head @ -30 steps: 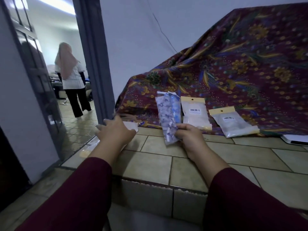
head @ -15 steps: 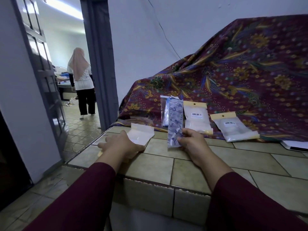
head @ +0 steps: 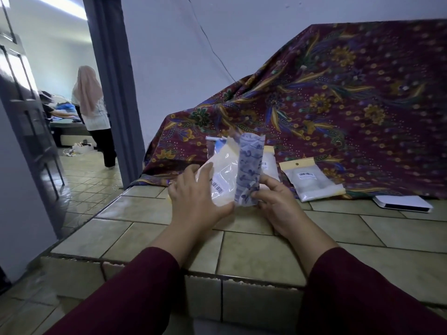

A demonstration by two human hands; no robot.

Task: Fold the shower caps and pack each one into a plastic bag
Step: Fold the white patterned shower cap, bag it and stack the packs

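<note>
The right hand (head: 275,201) pinches the lower end of a folded shower cap (head: 249,172), a narrow blue-patterned strip held upright above the tiled ledge (head: 150,235). The left hand (head: 193,199) grips an empty plastic bag (head: 223,175) just beside it, thumb under the bottom edge and fingers spread over the near face by the barcode label; bag and cap touch along one side. Which end of the bag is open cannot be told from here.

This cap looks folded and ready, but it is not yet inside the bag, so the step in hand seems to be lining the two up for sliding it in. Behind the hands, a packed bag (head: 269,163) is partly hidden, and another packed bag (head: 312,178) leans against the patterned cloth (head: 338,105), so at least two appear finished. A flat white box (head: 402,203) lies on the ledge to the right. How many caps are left cannot be judged; no loose ones show.
</note>
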